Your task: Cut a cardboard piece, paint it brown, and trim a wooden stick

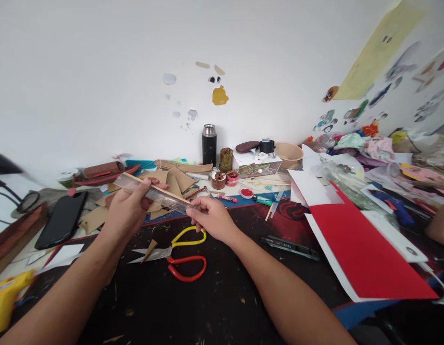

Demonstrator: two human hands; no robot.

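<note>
Over the desk, my left hand pinches a clear ruler with a thin wooden stick lying along its upper edge. The fingers of my right hand are closed at the right end of the same ruler and stick. Both pieces slant down from left to right. Below my hands, scissors with one yellow and one red handle lie spread apart on the black mat. A small brown scrap rests across their blades.
A green utility knife and red card lie to the right. At left are a black phone and a yellow glue gun. Cardboard scraps, a black flask and small paint pots stand or lie behind.
</note>
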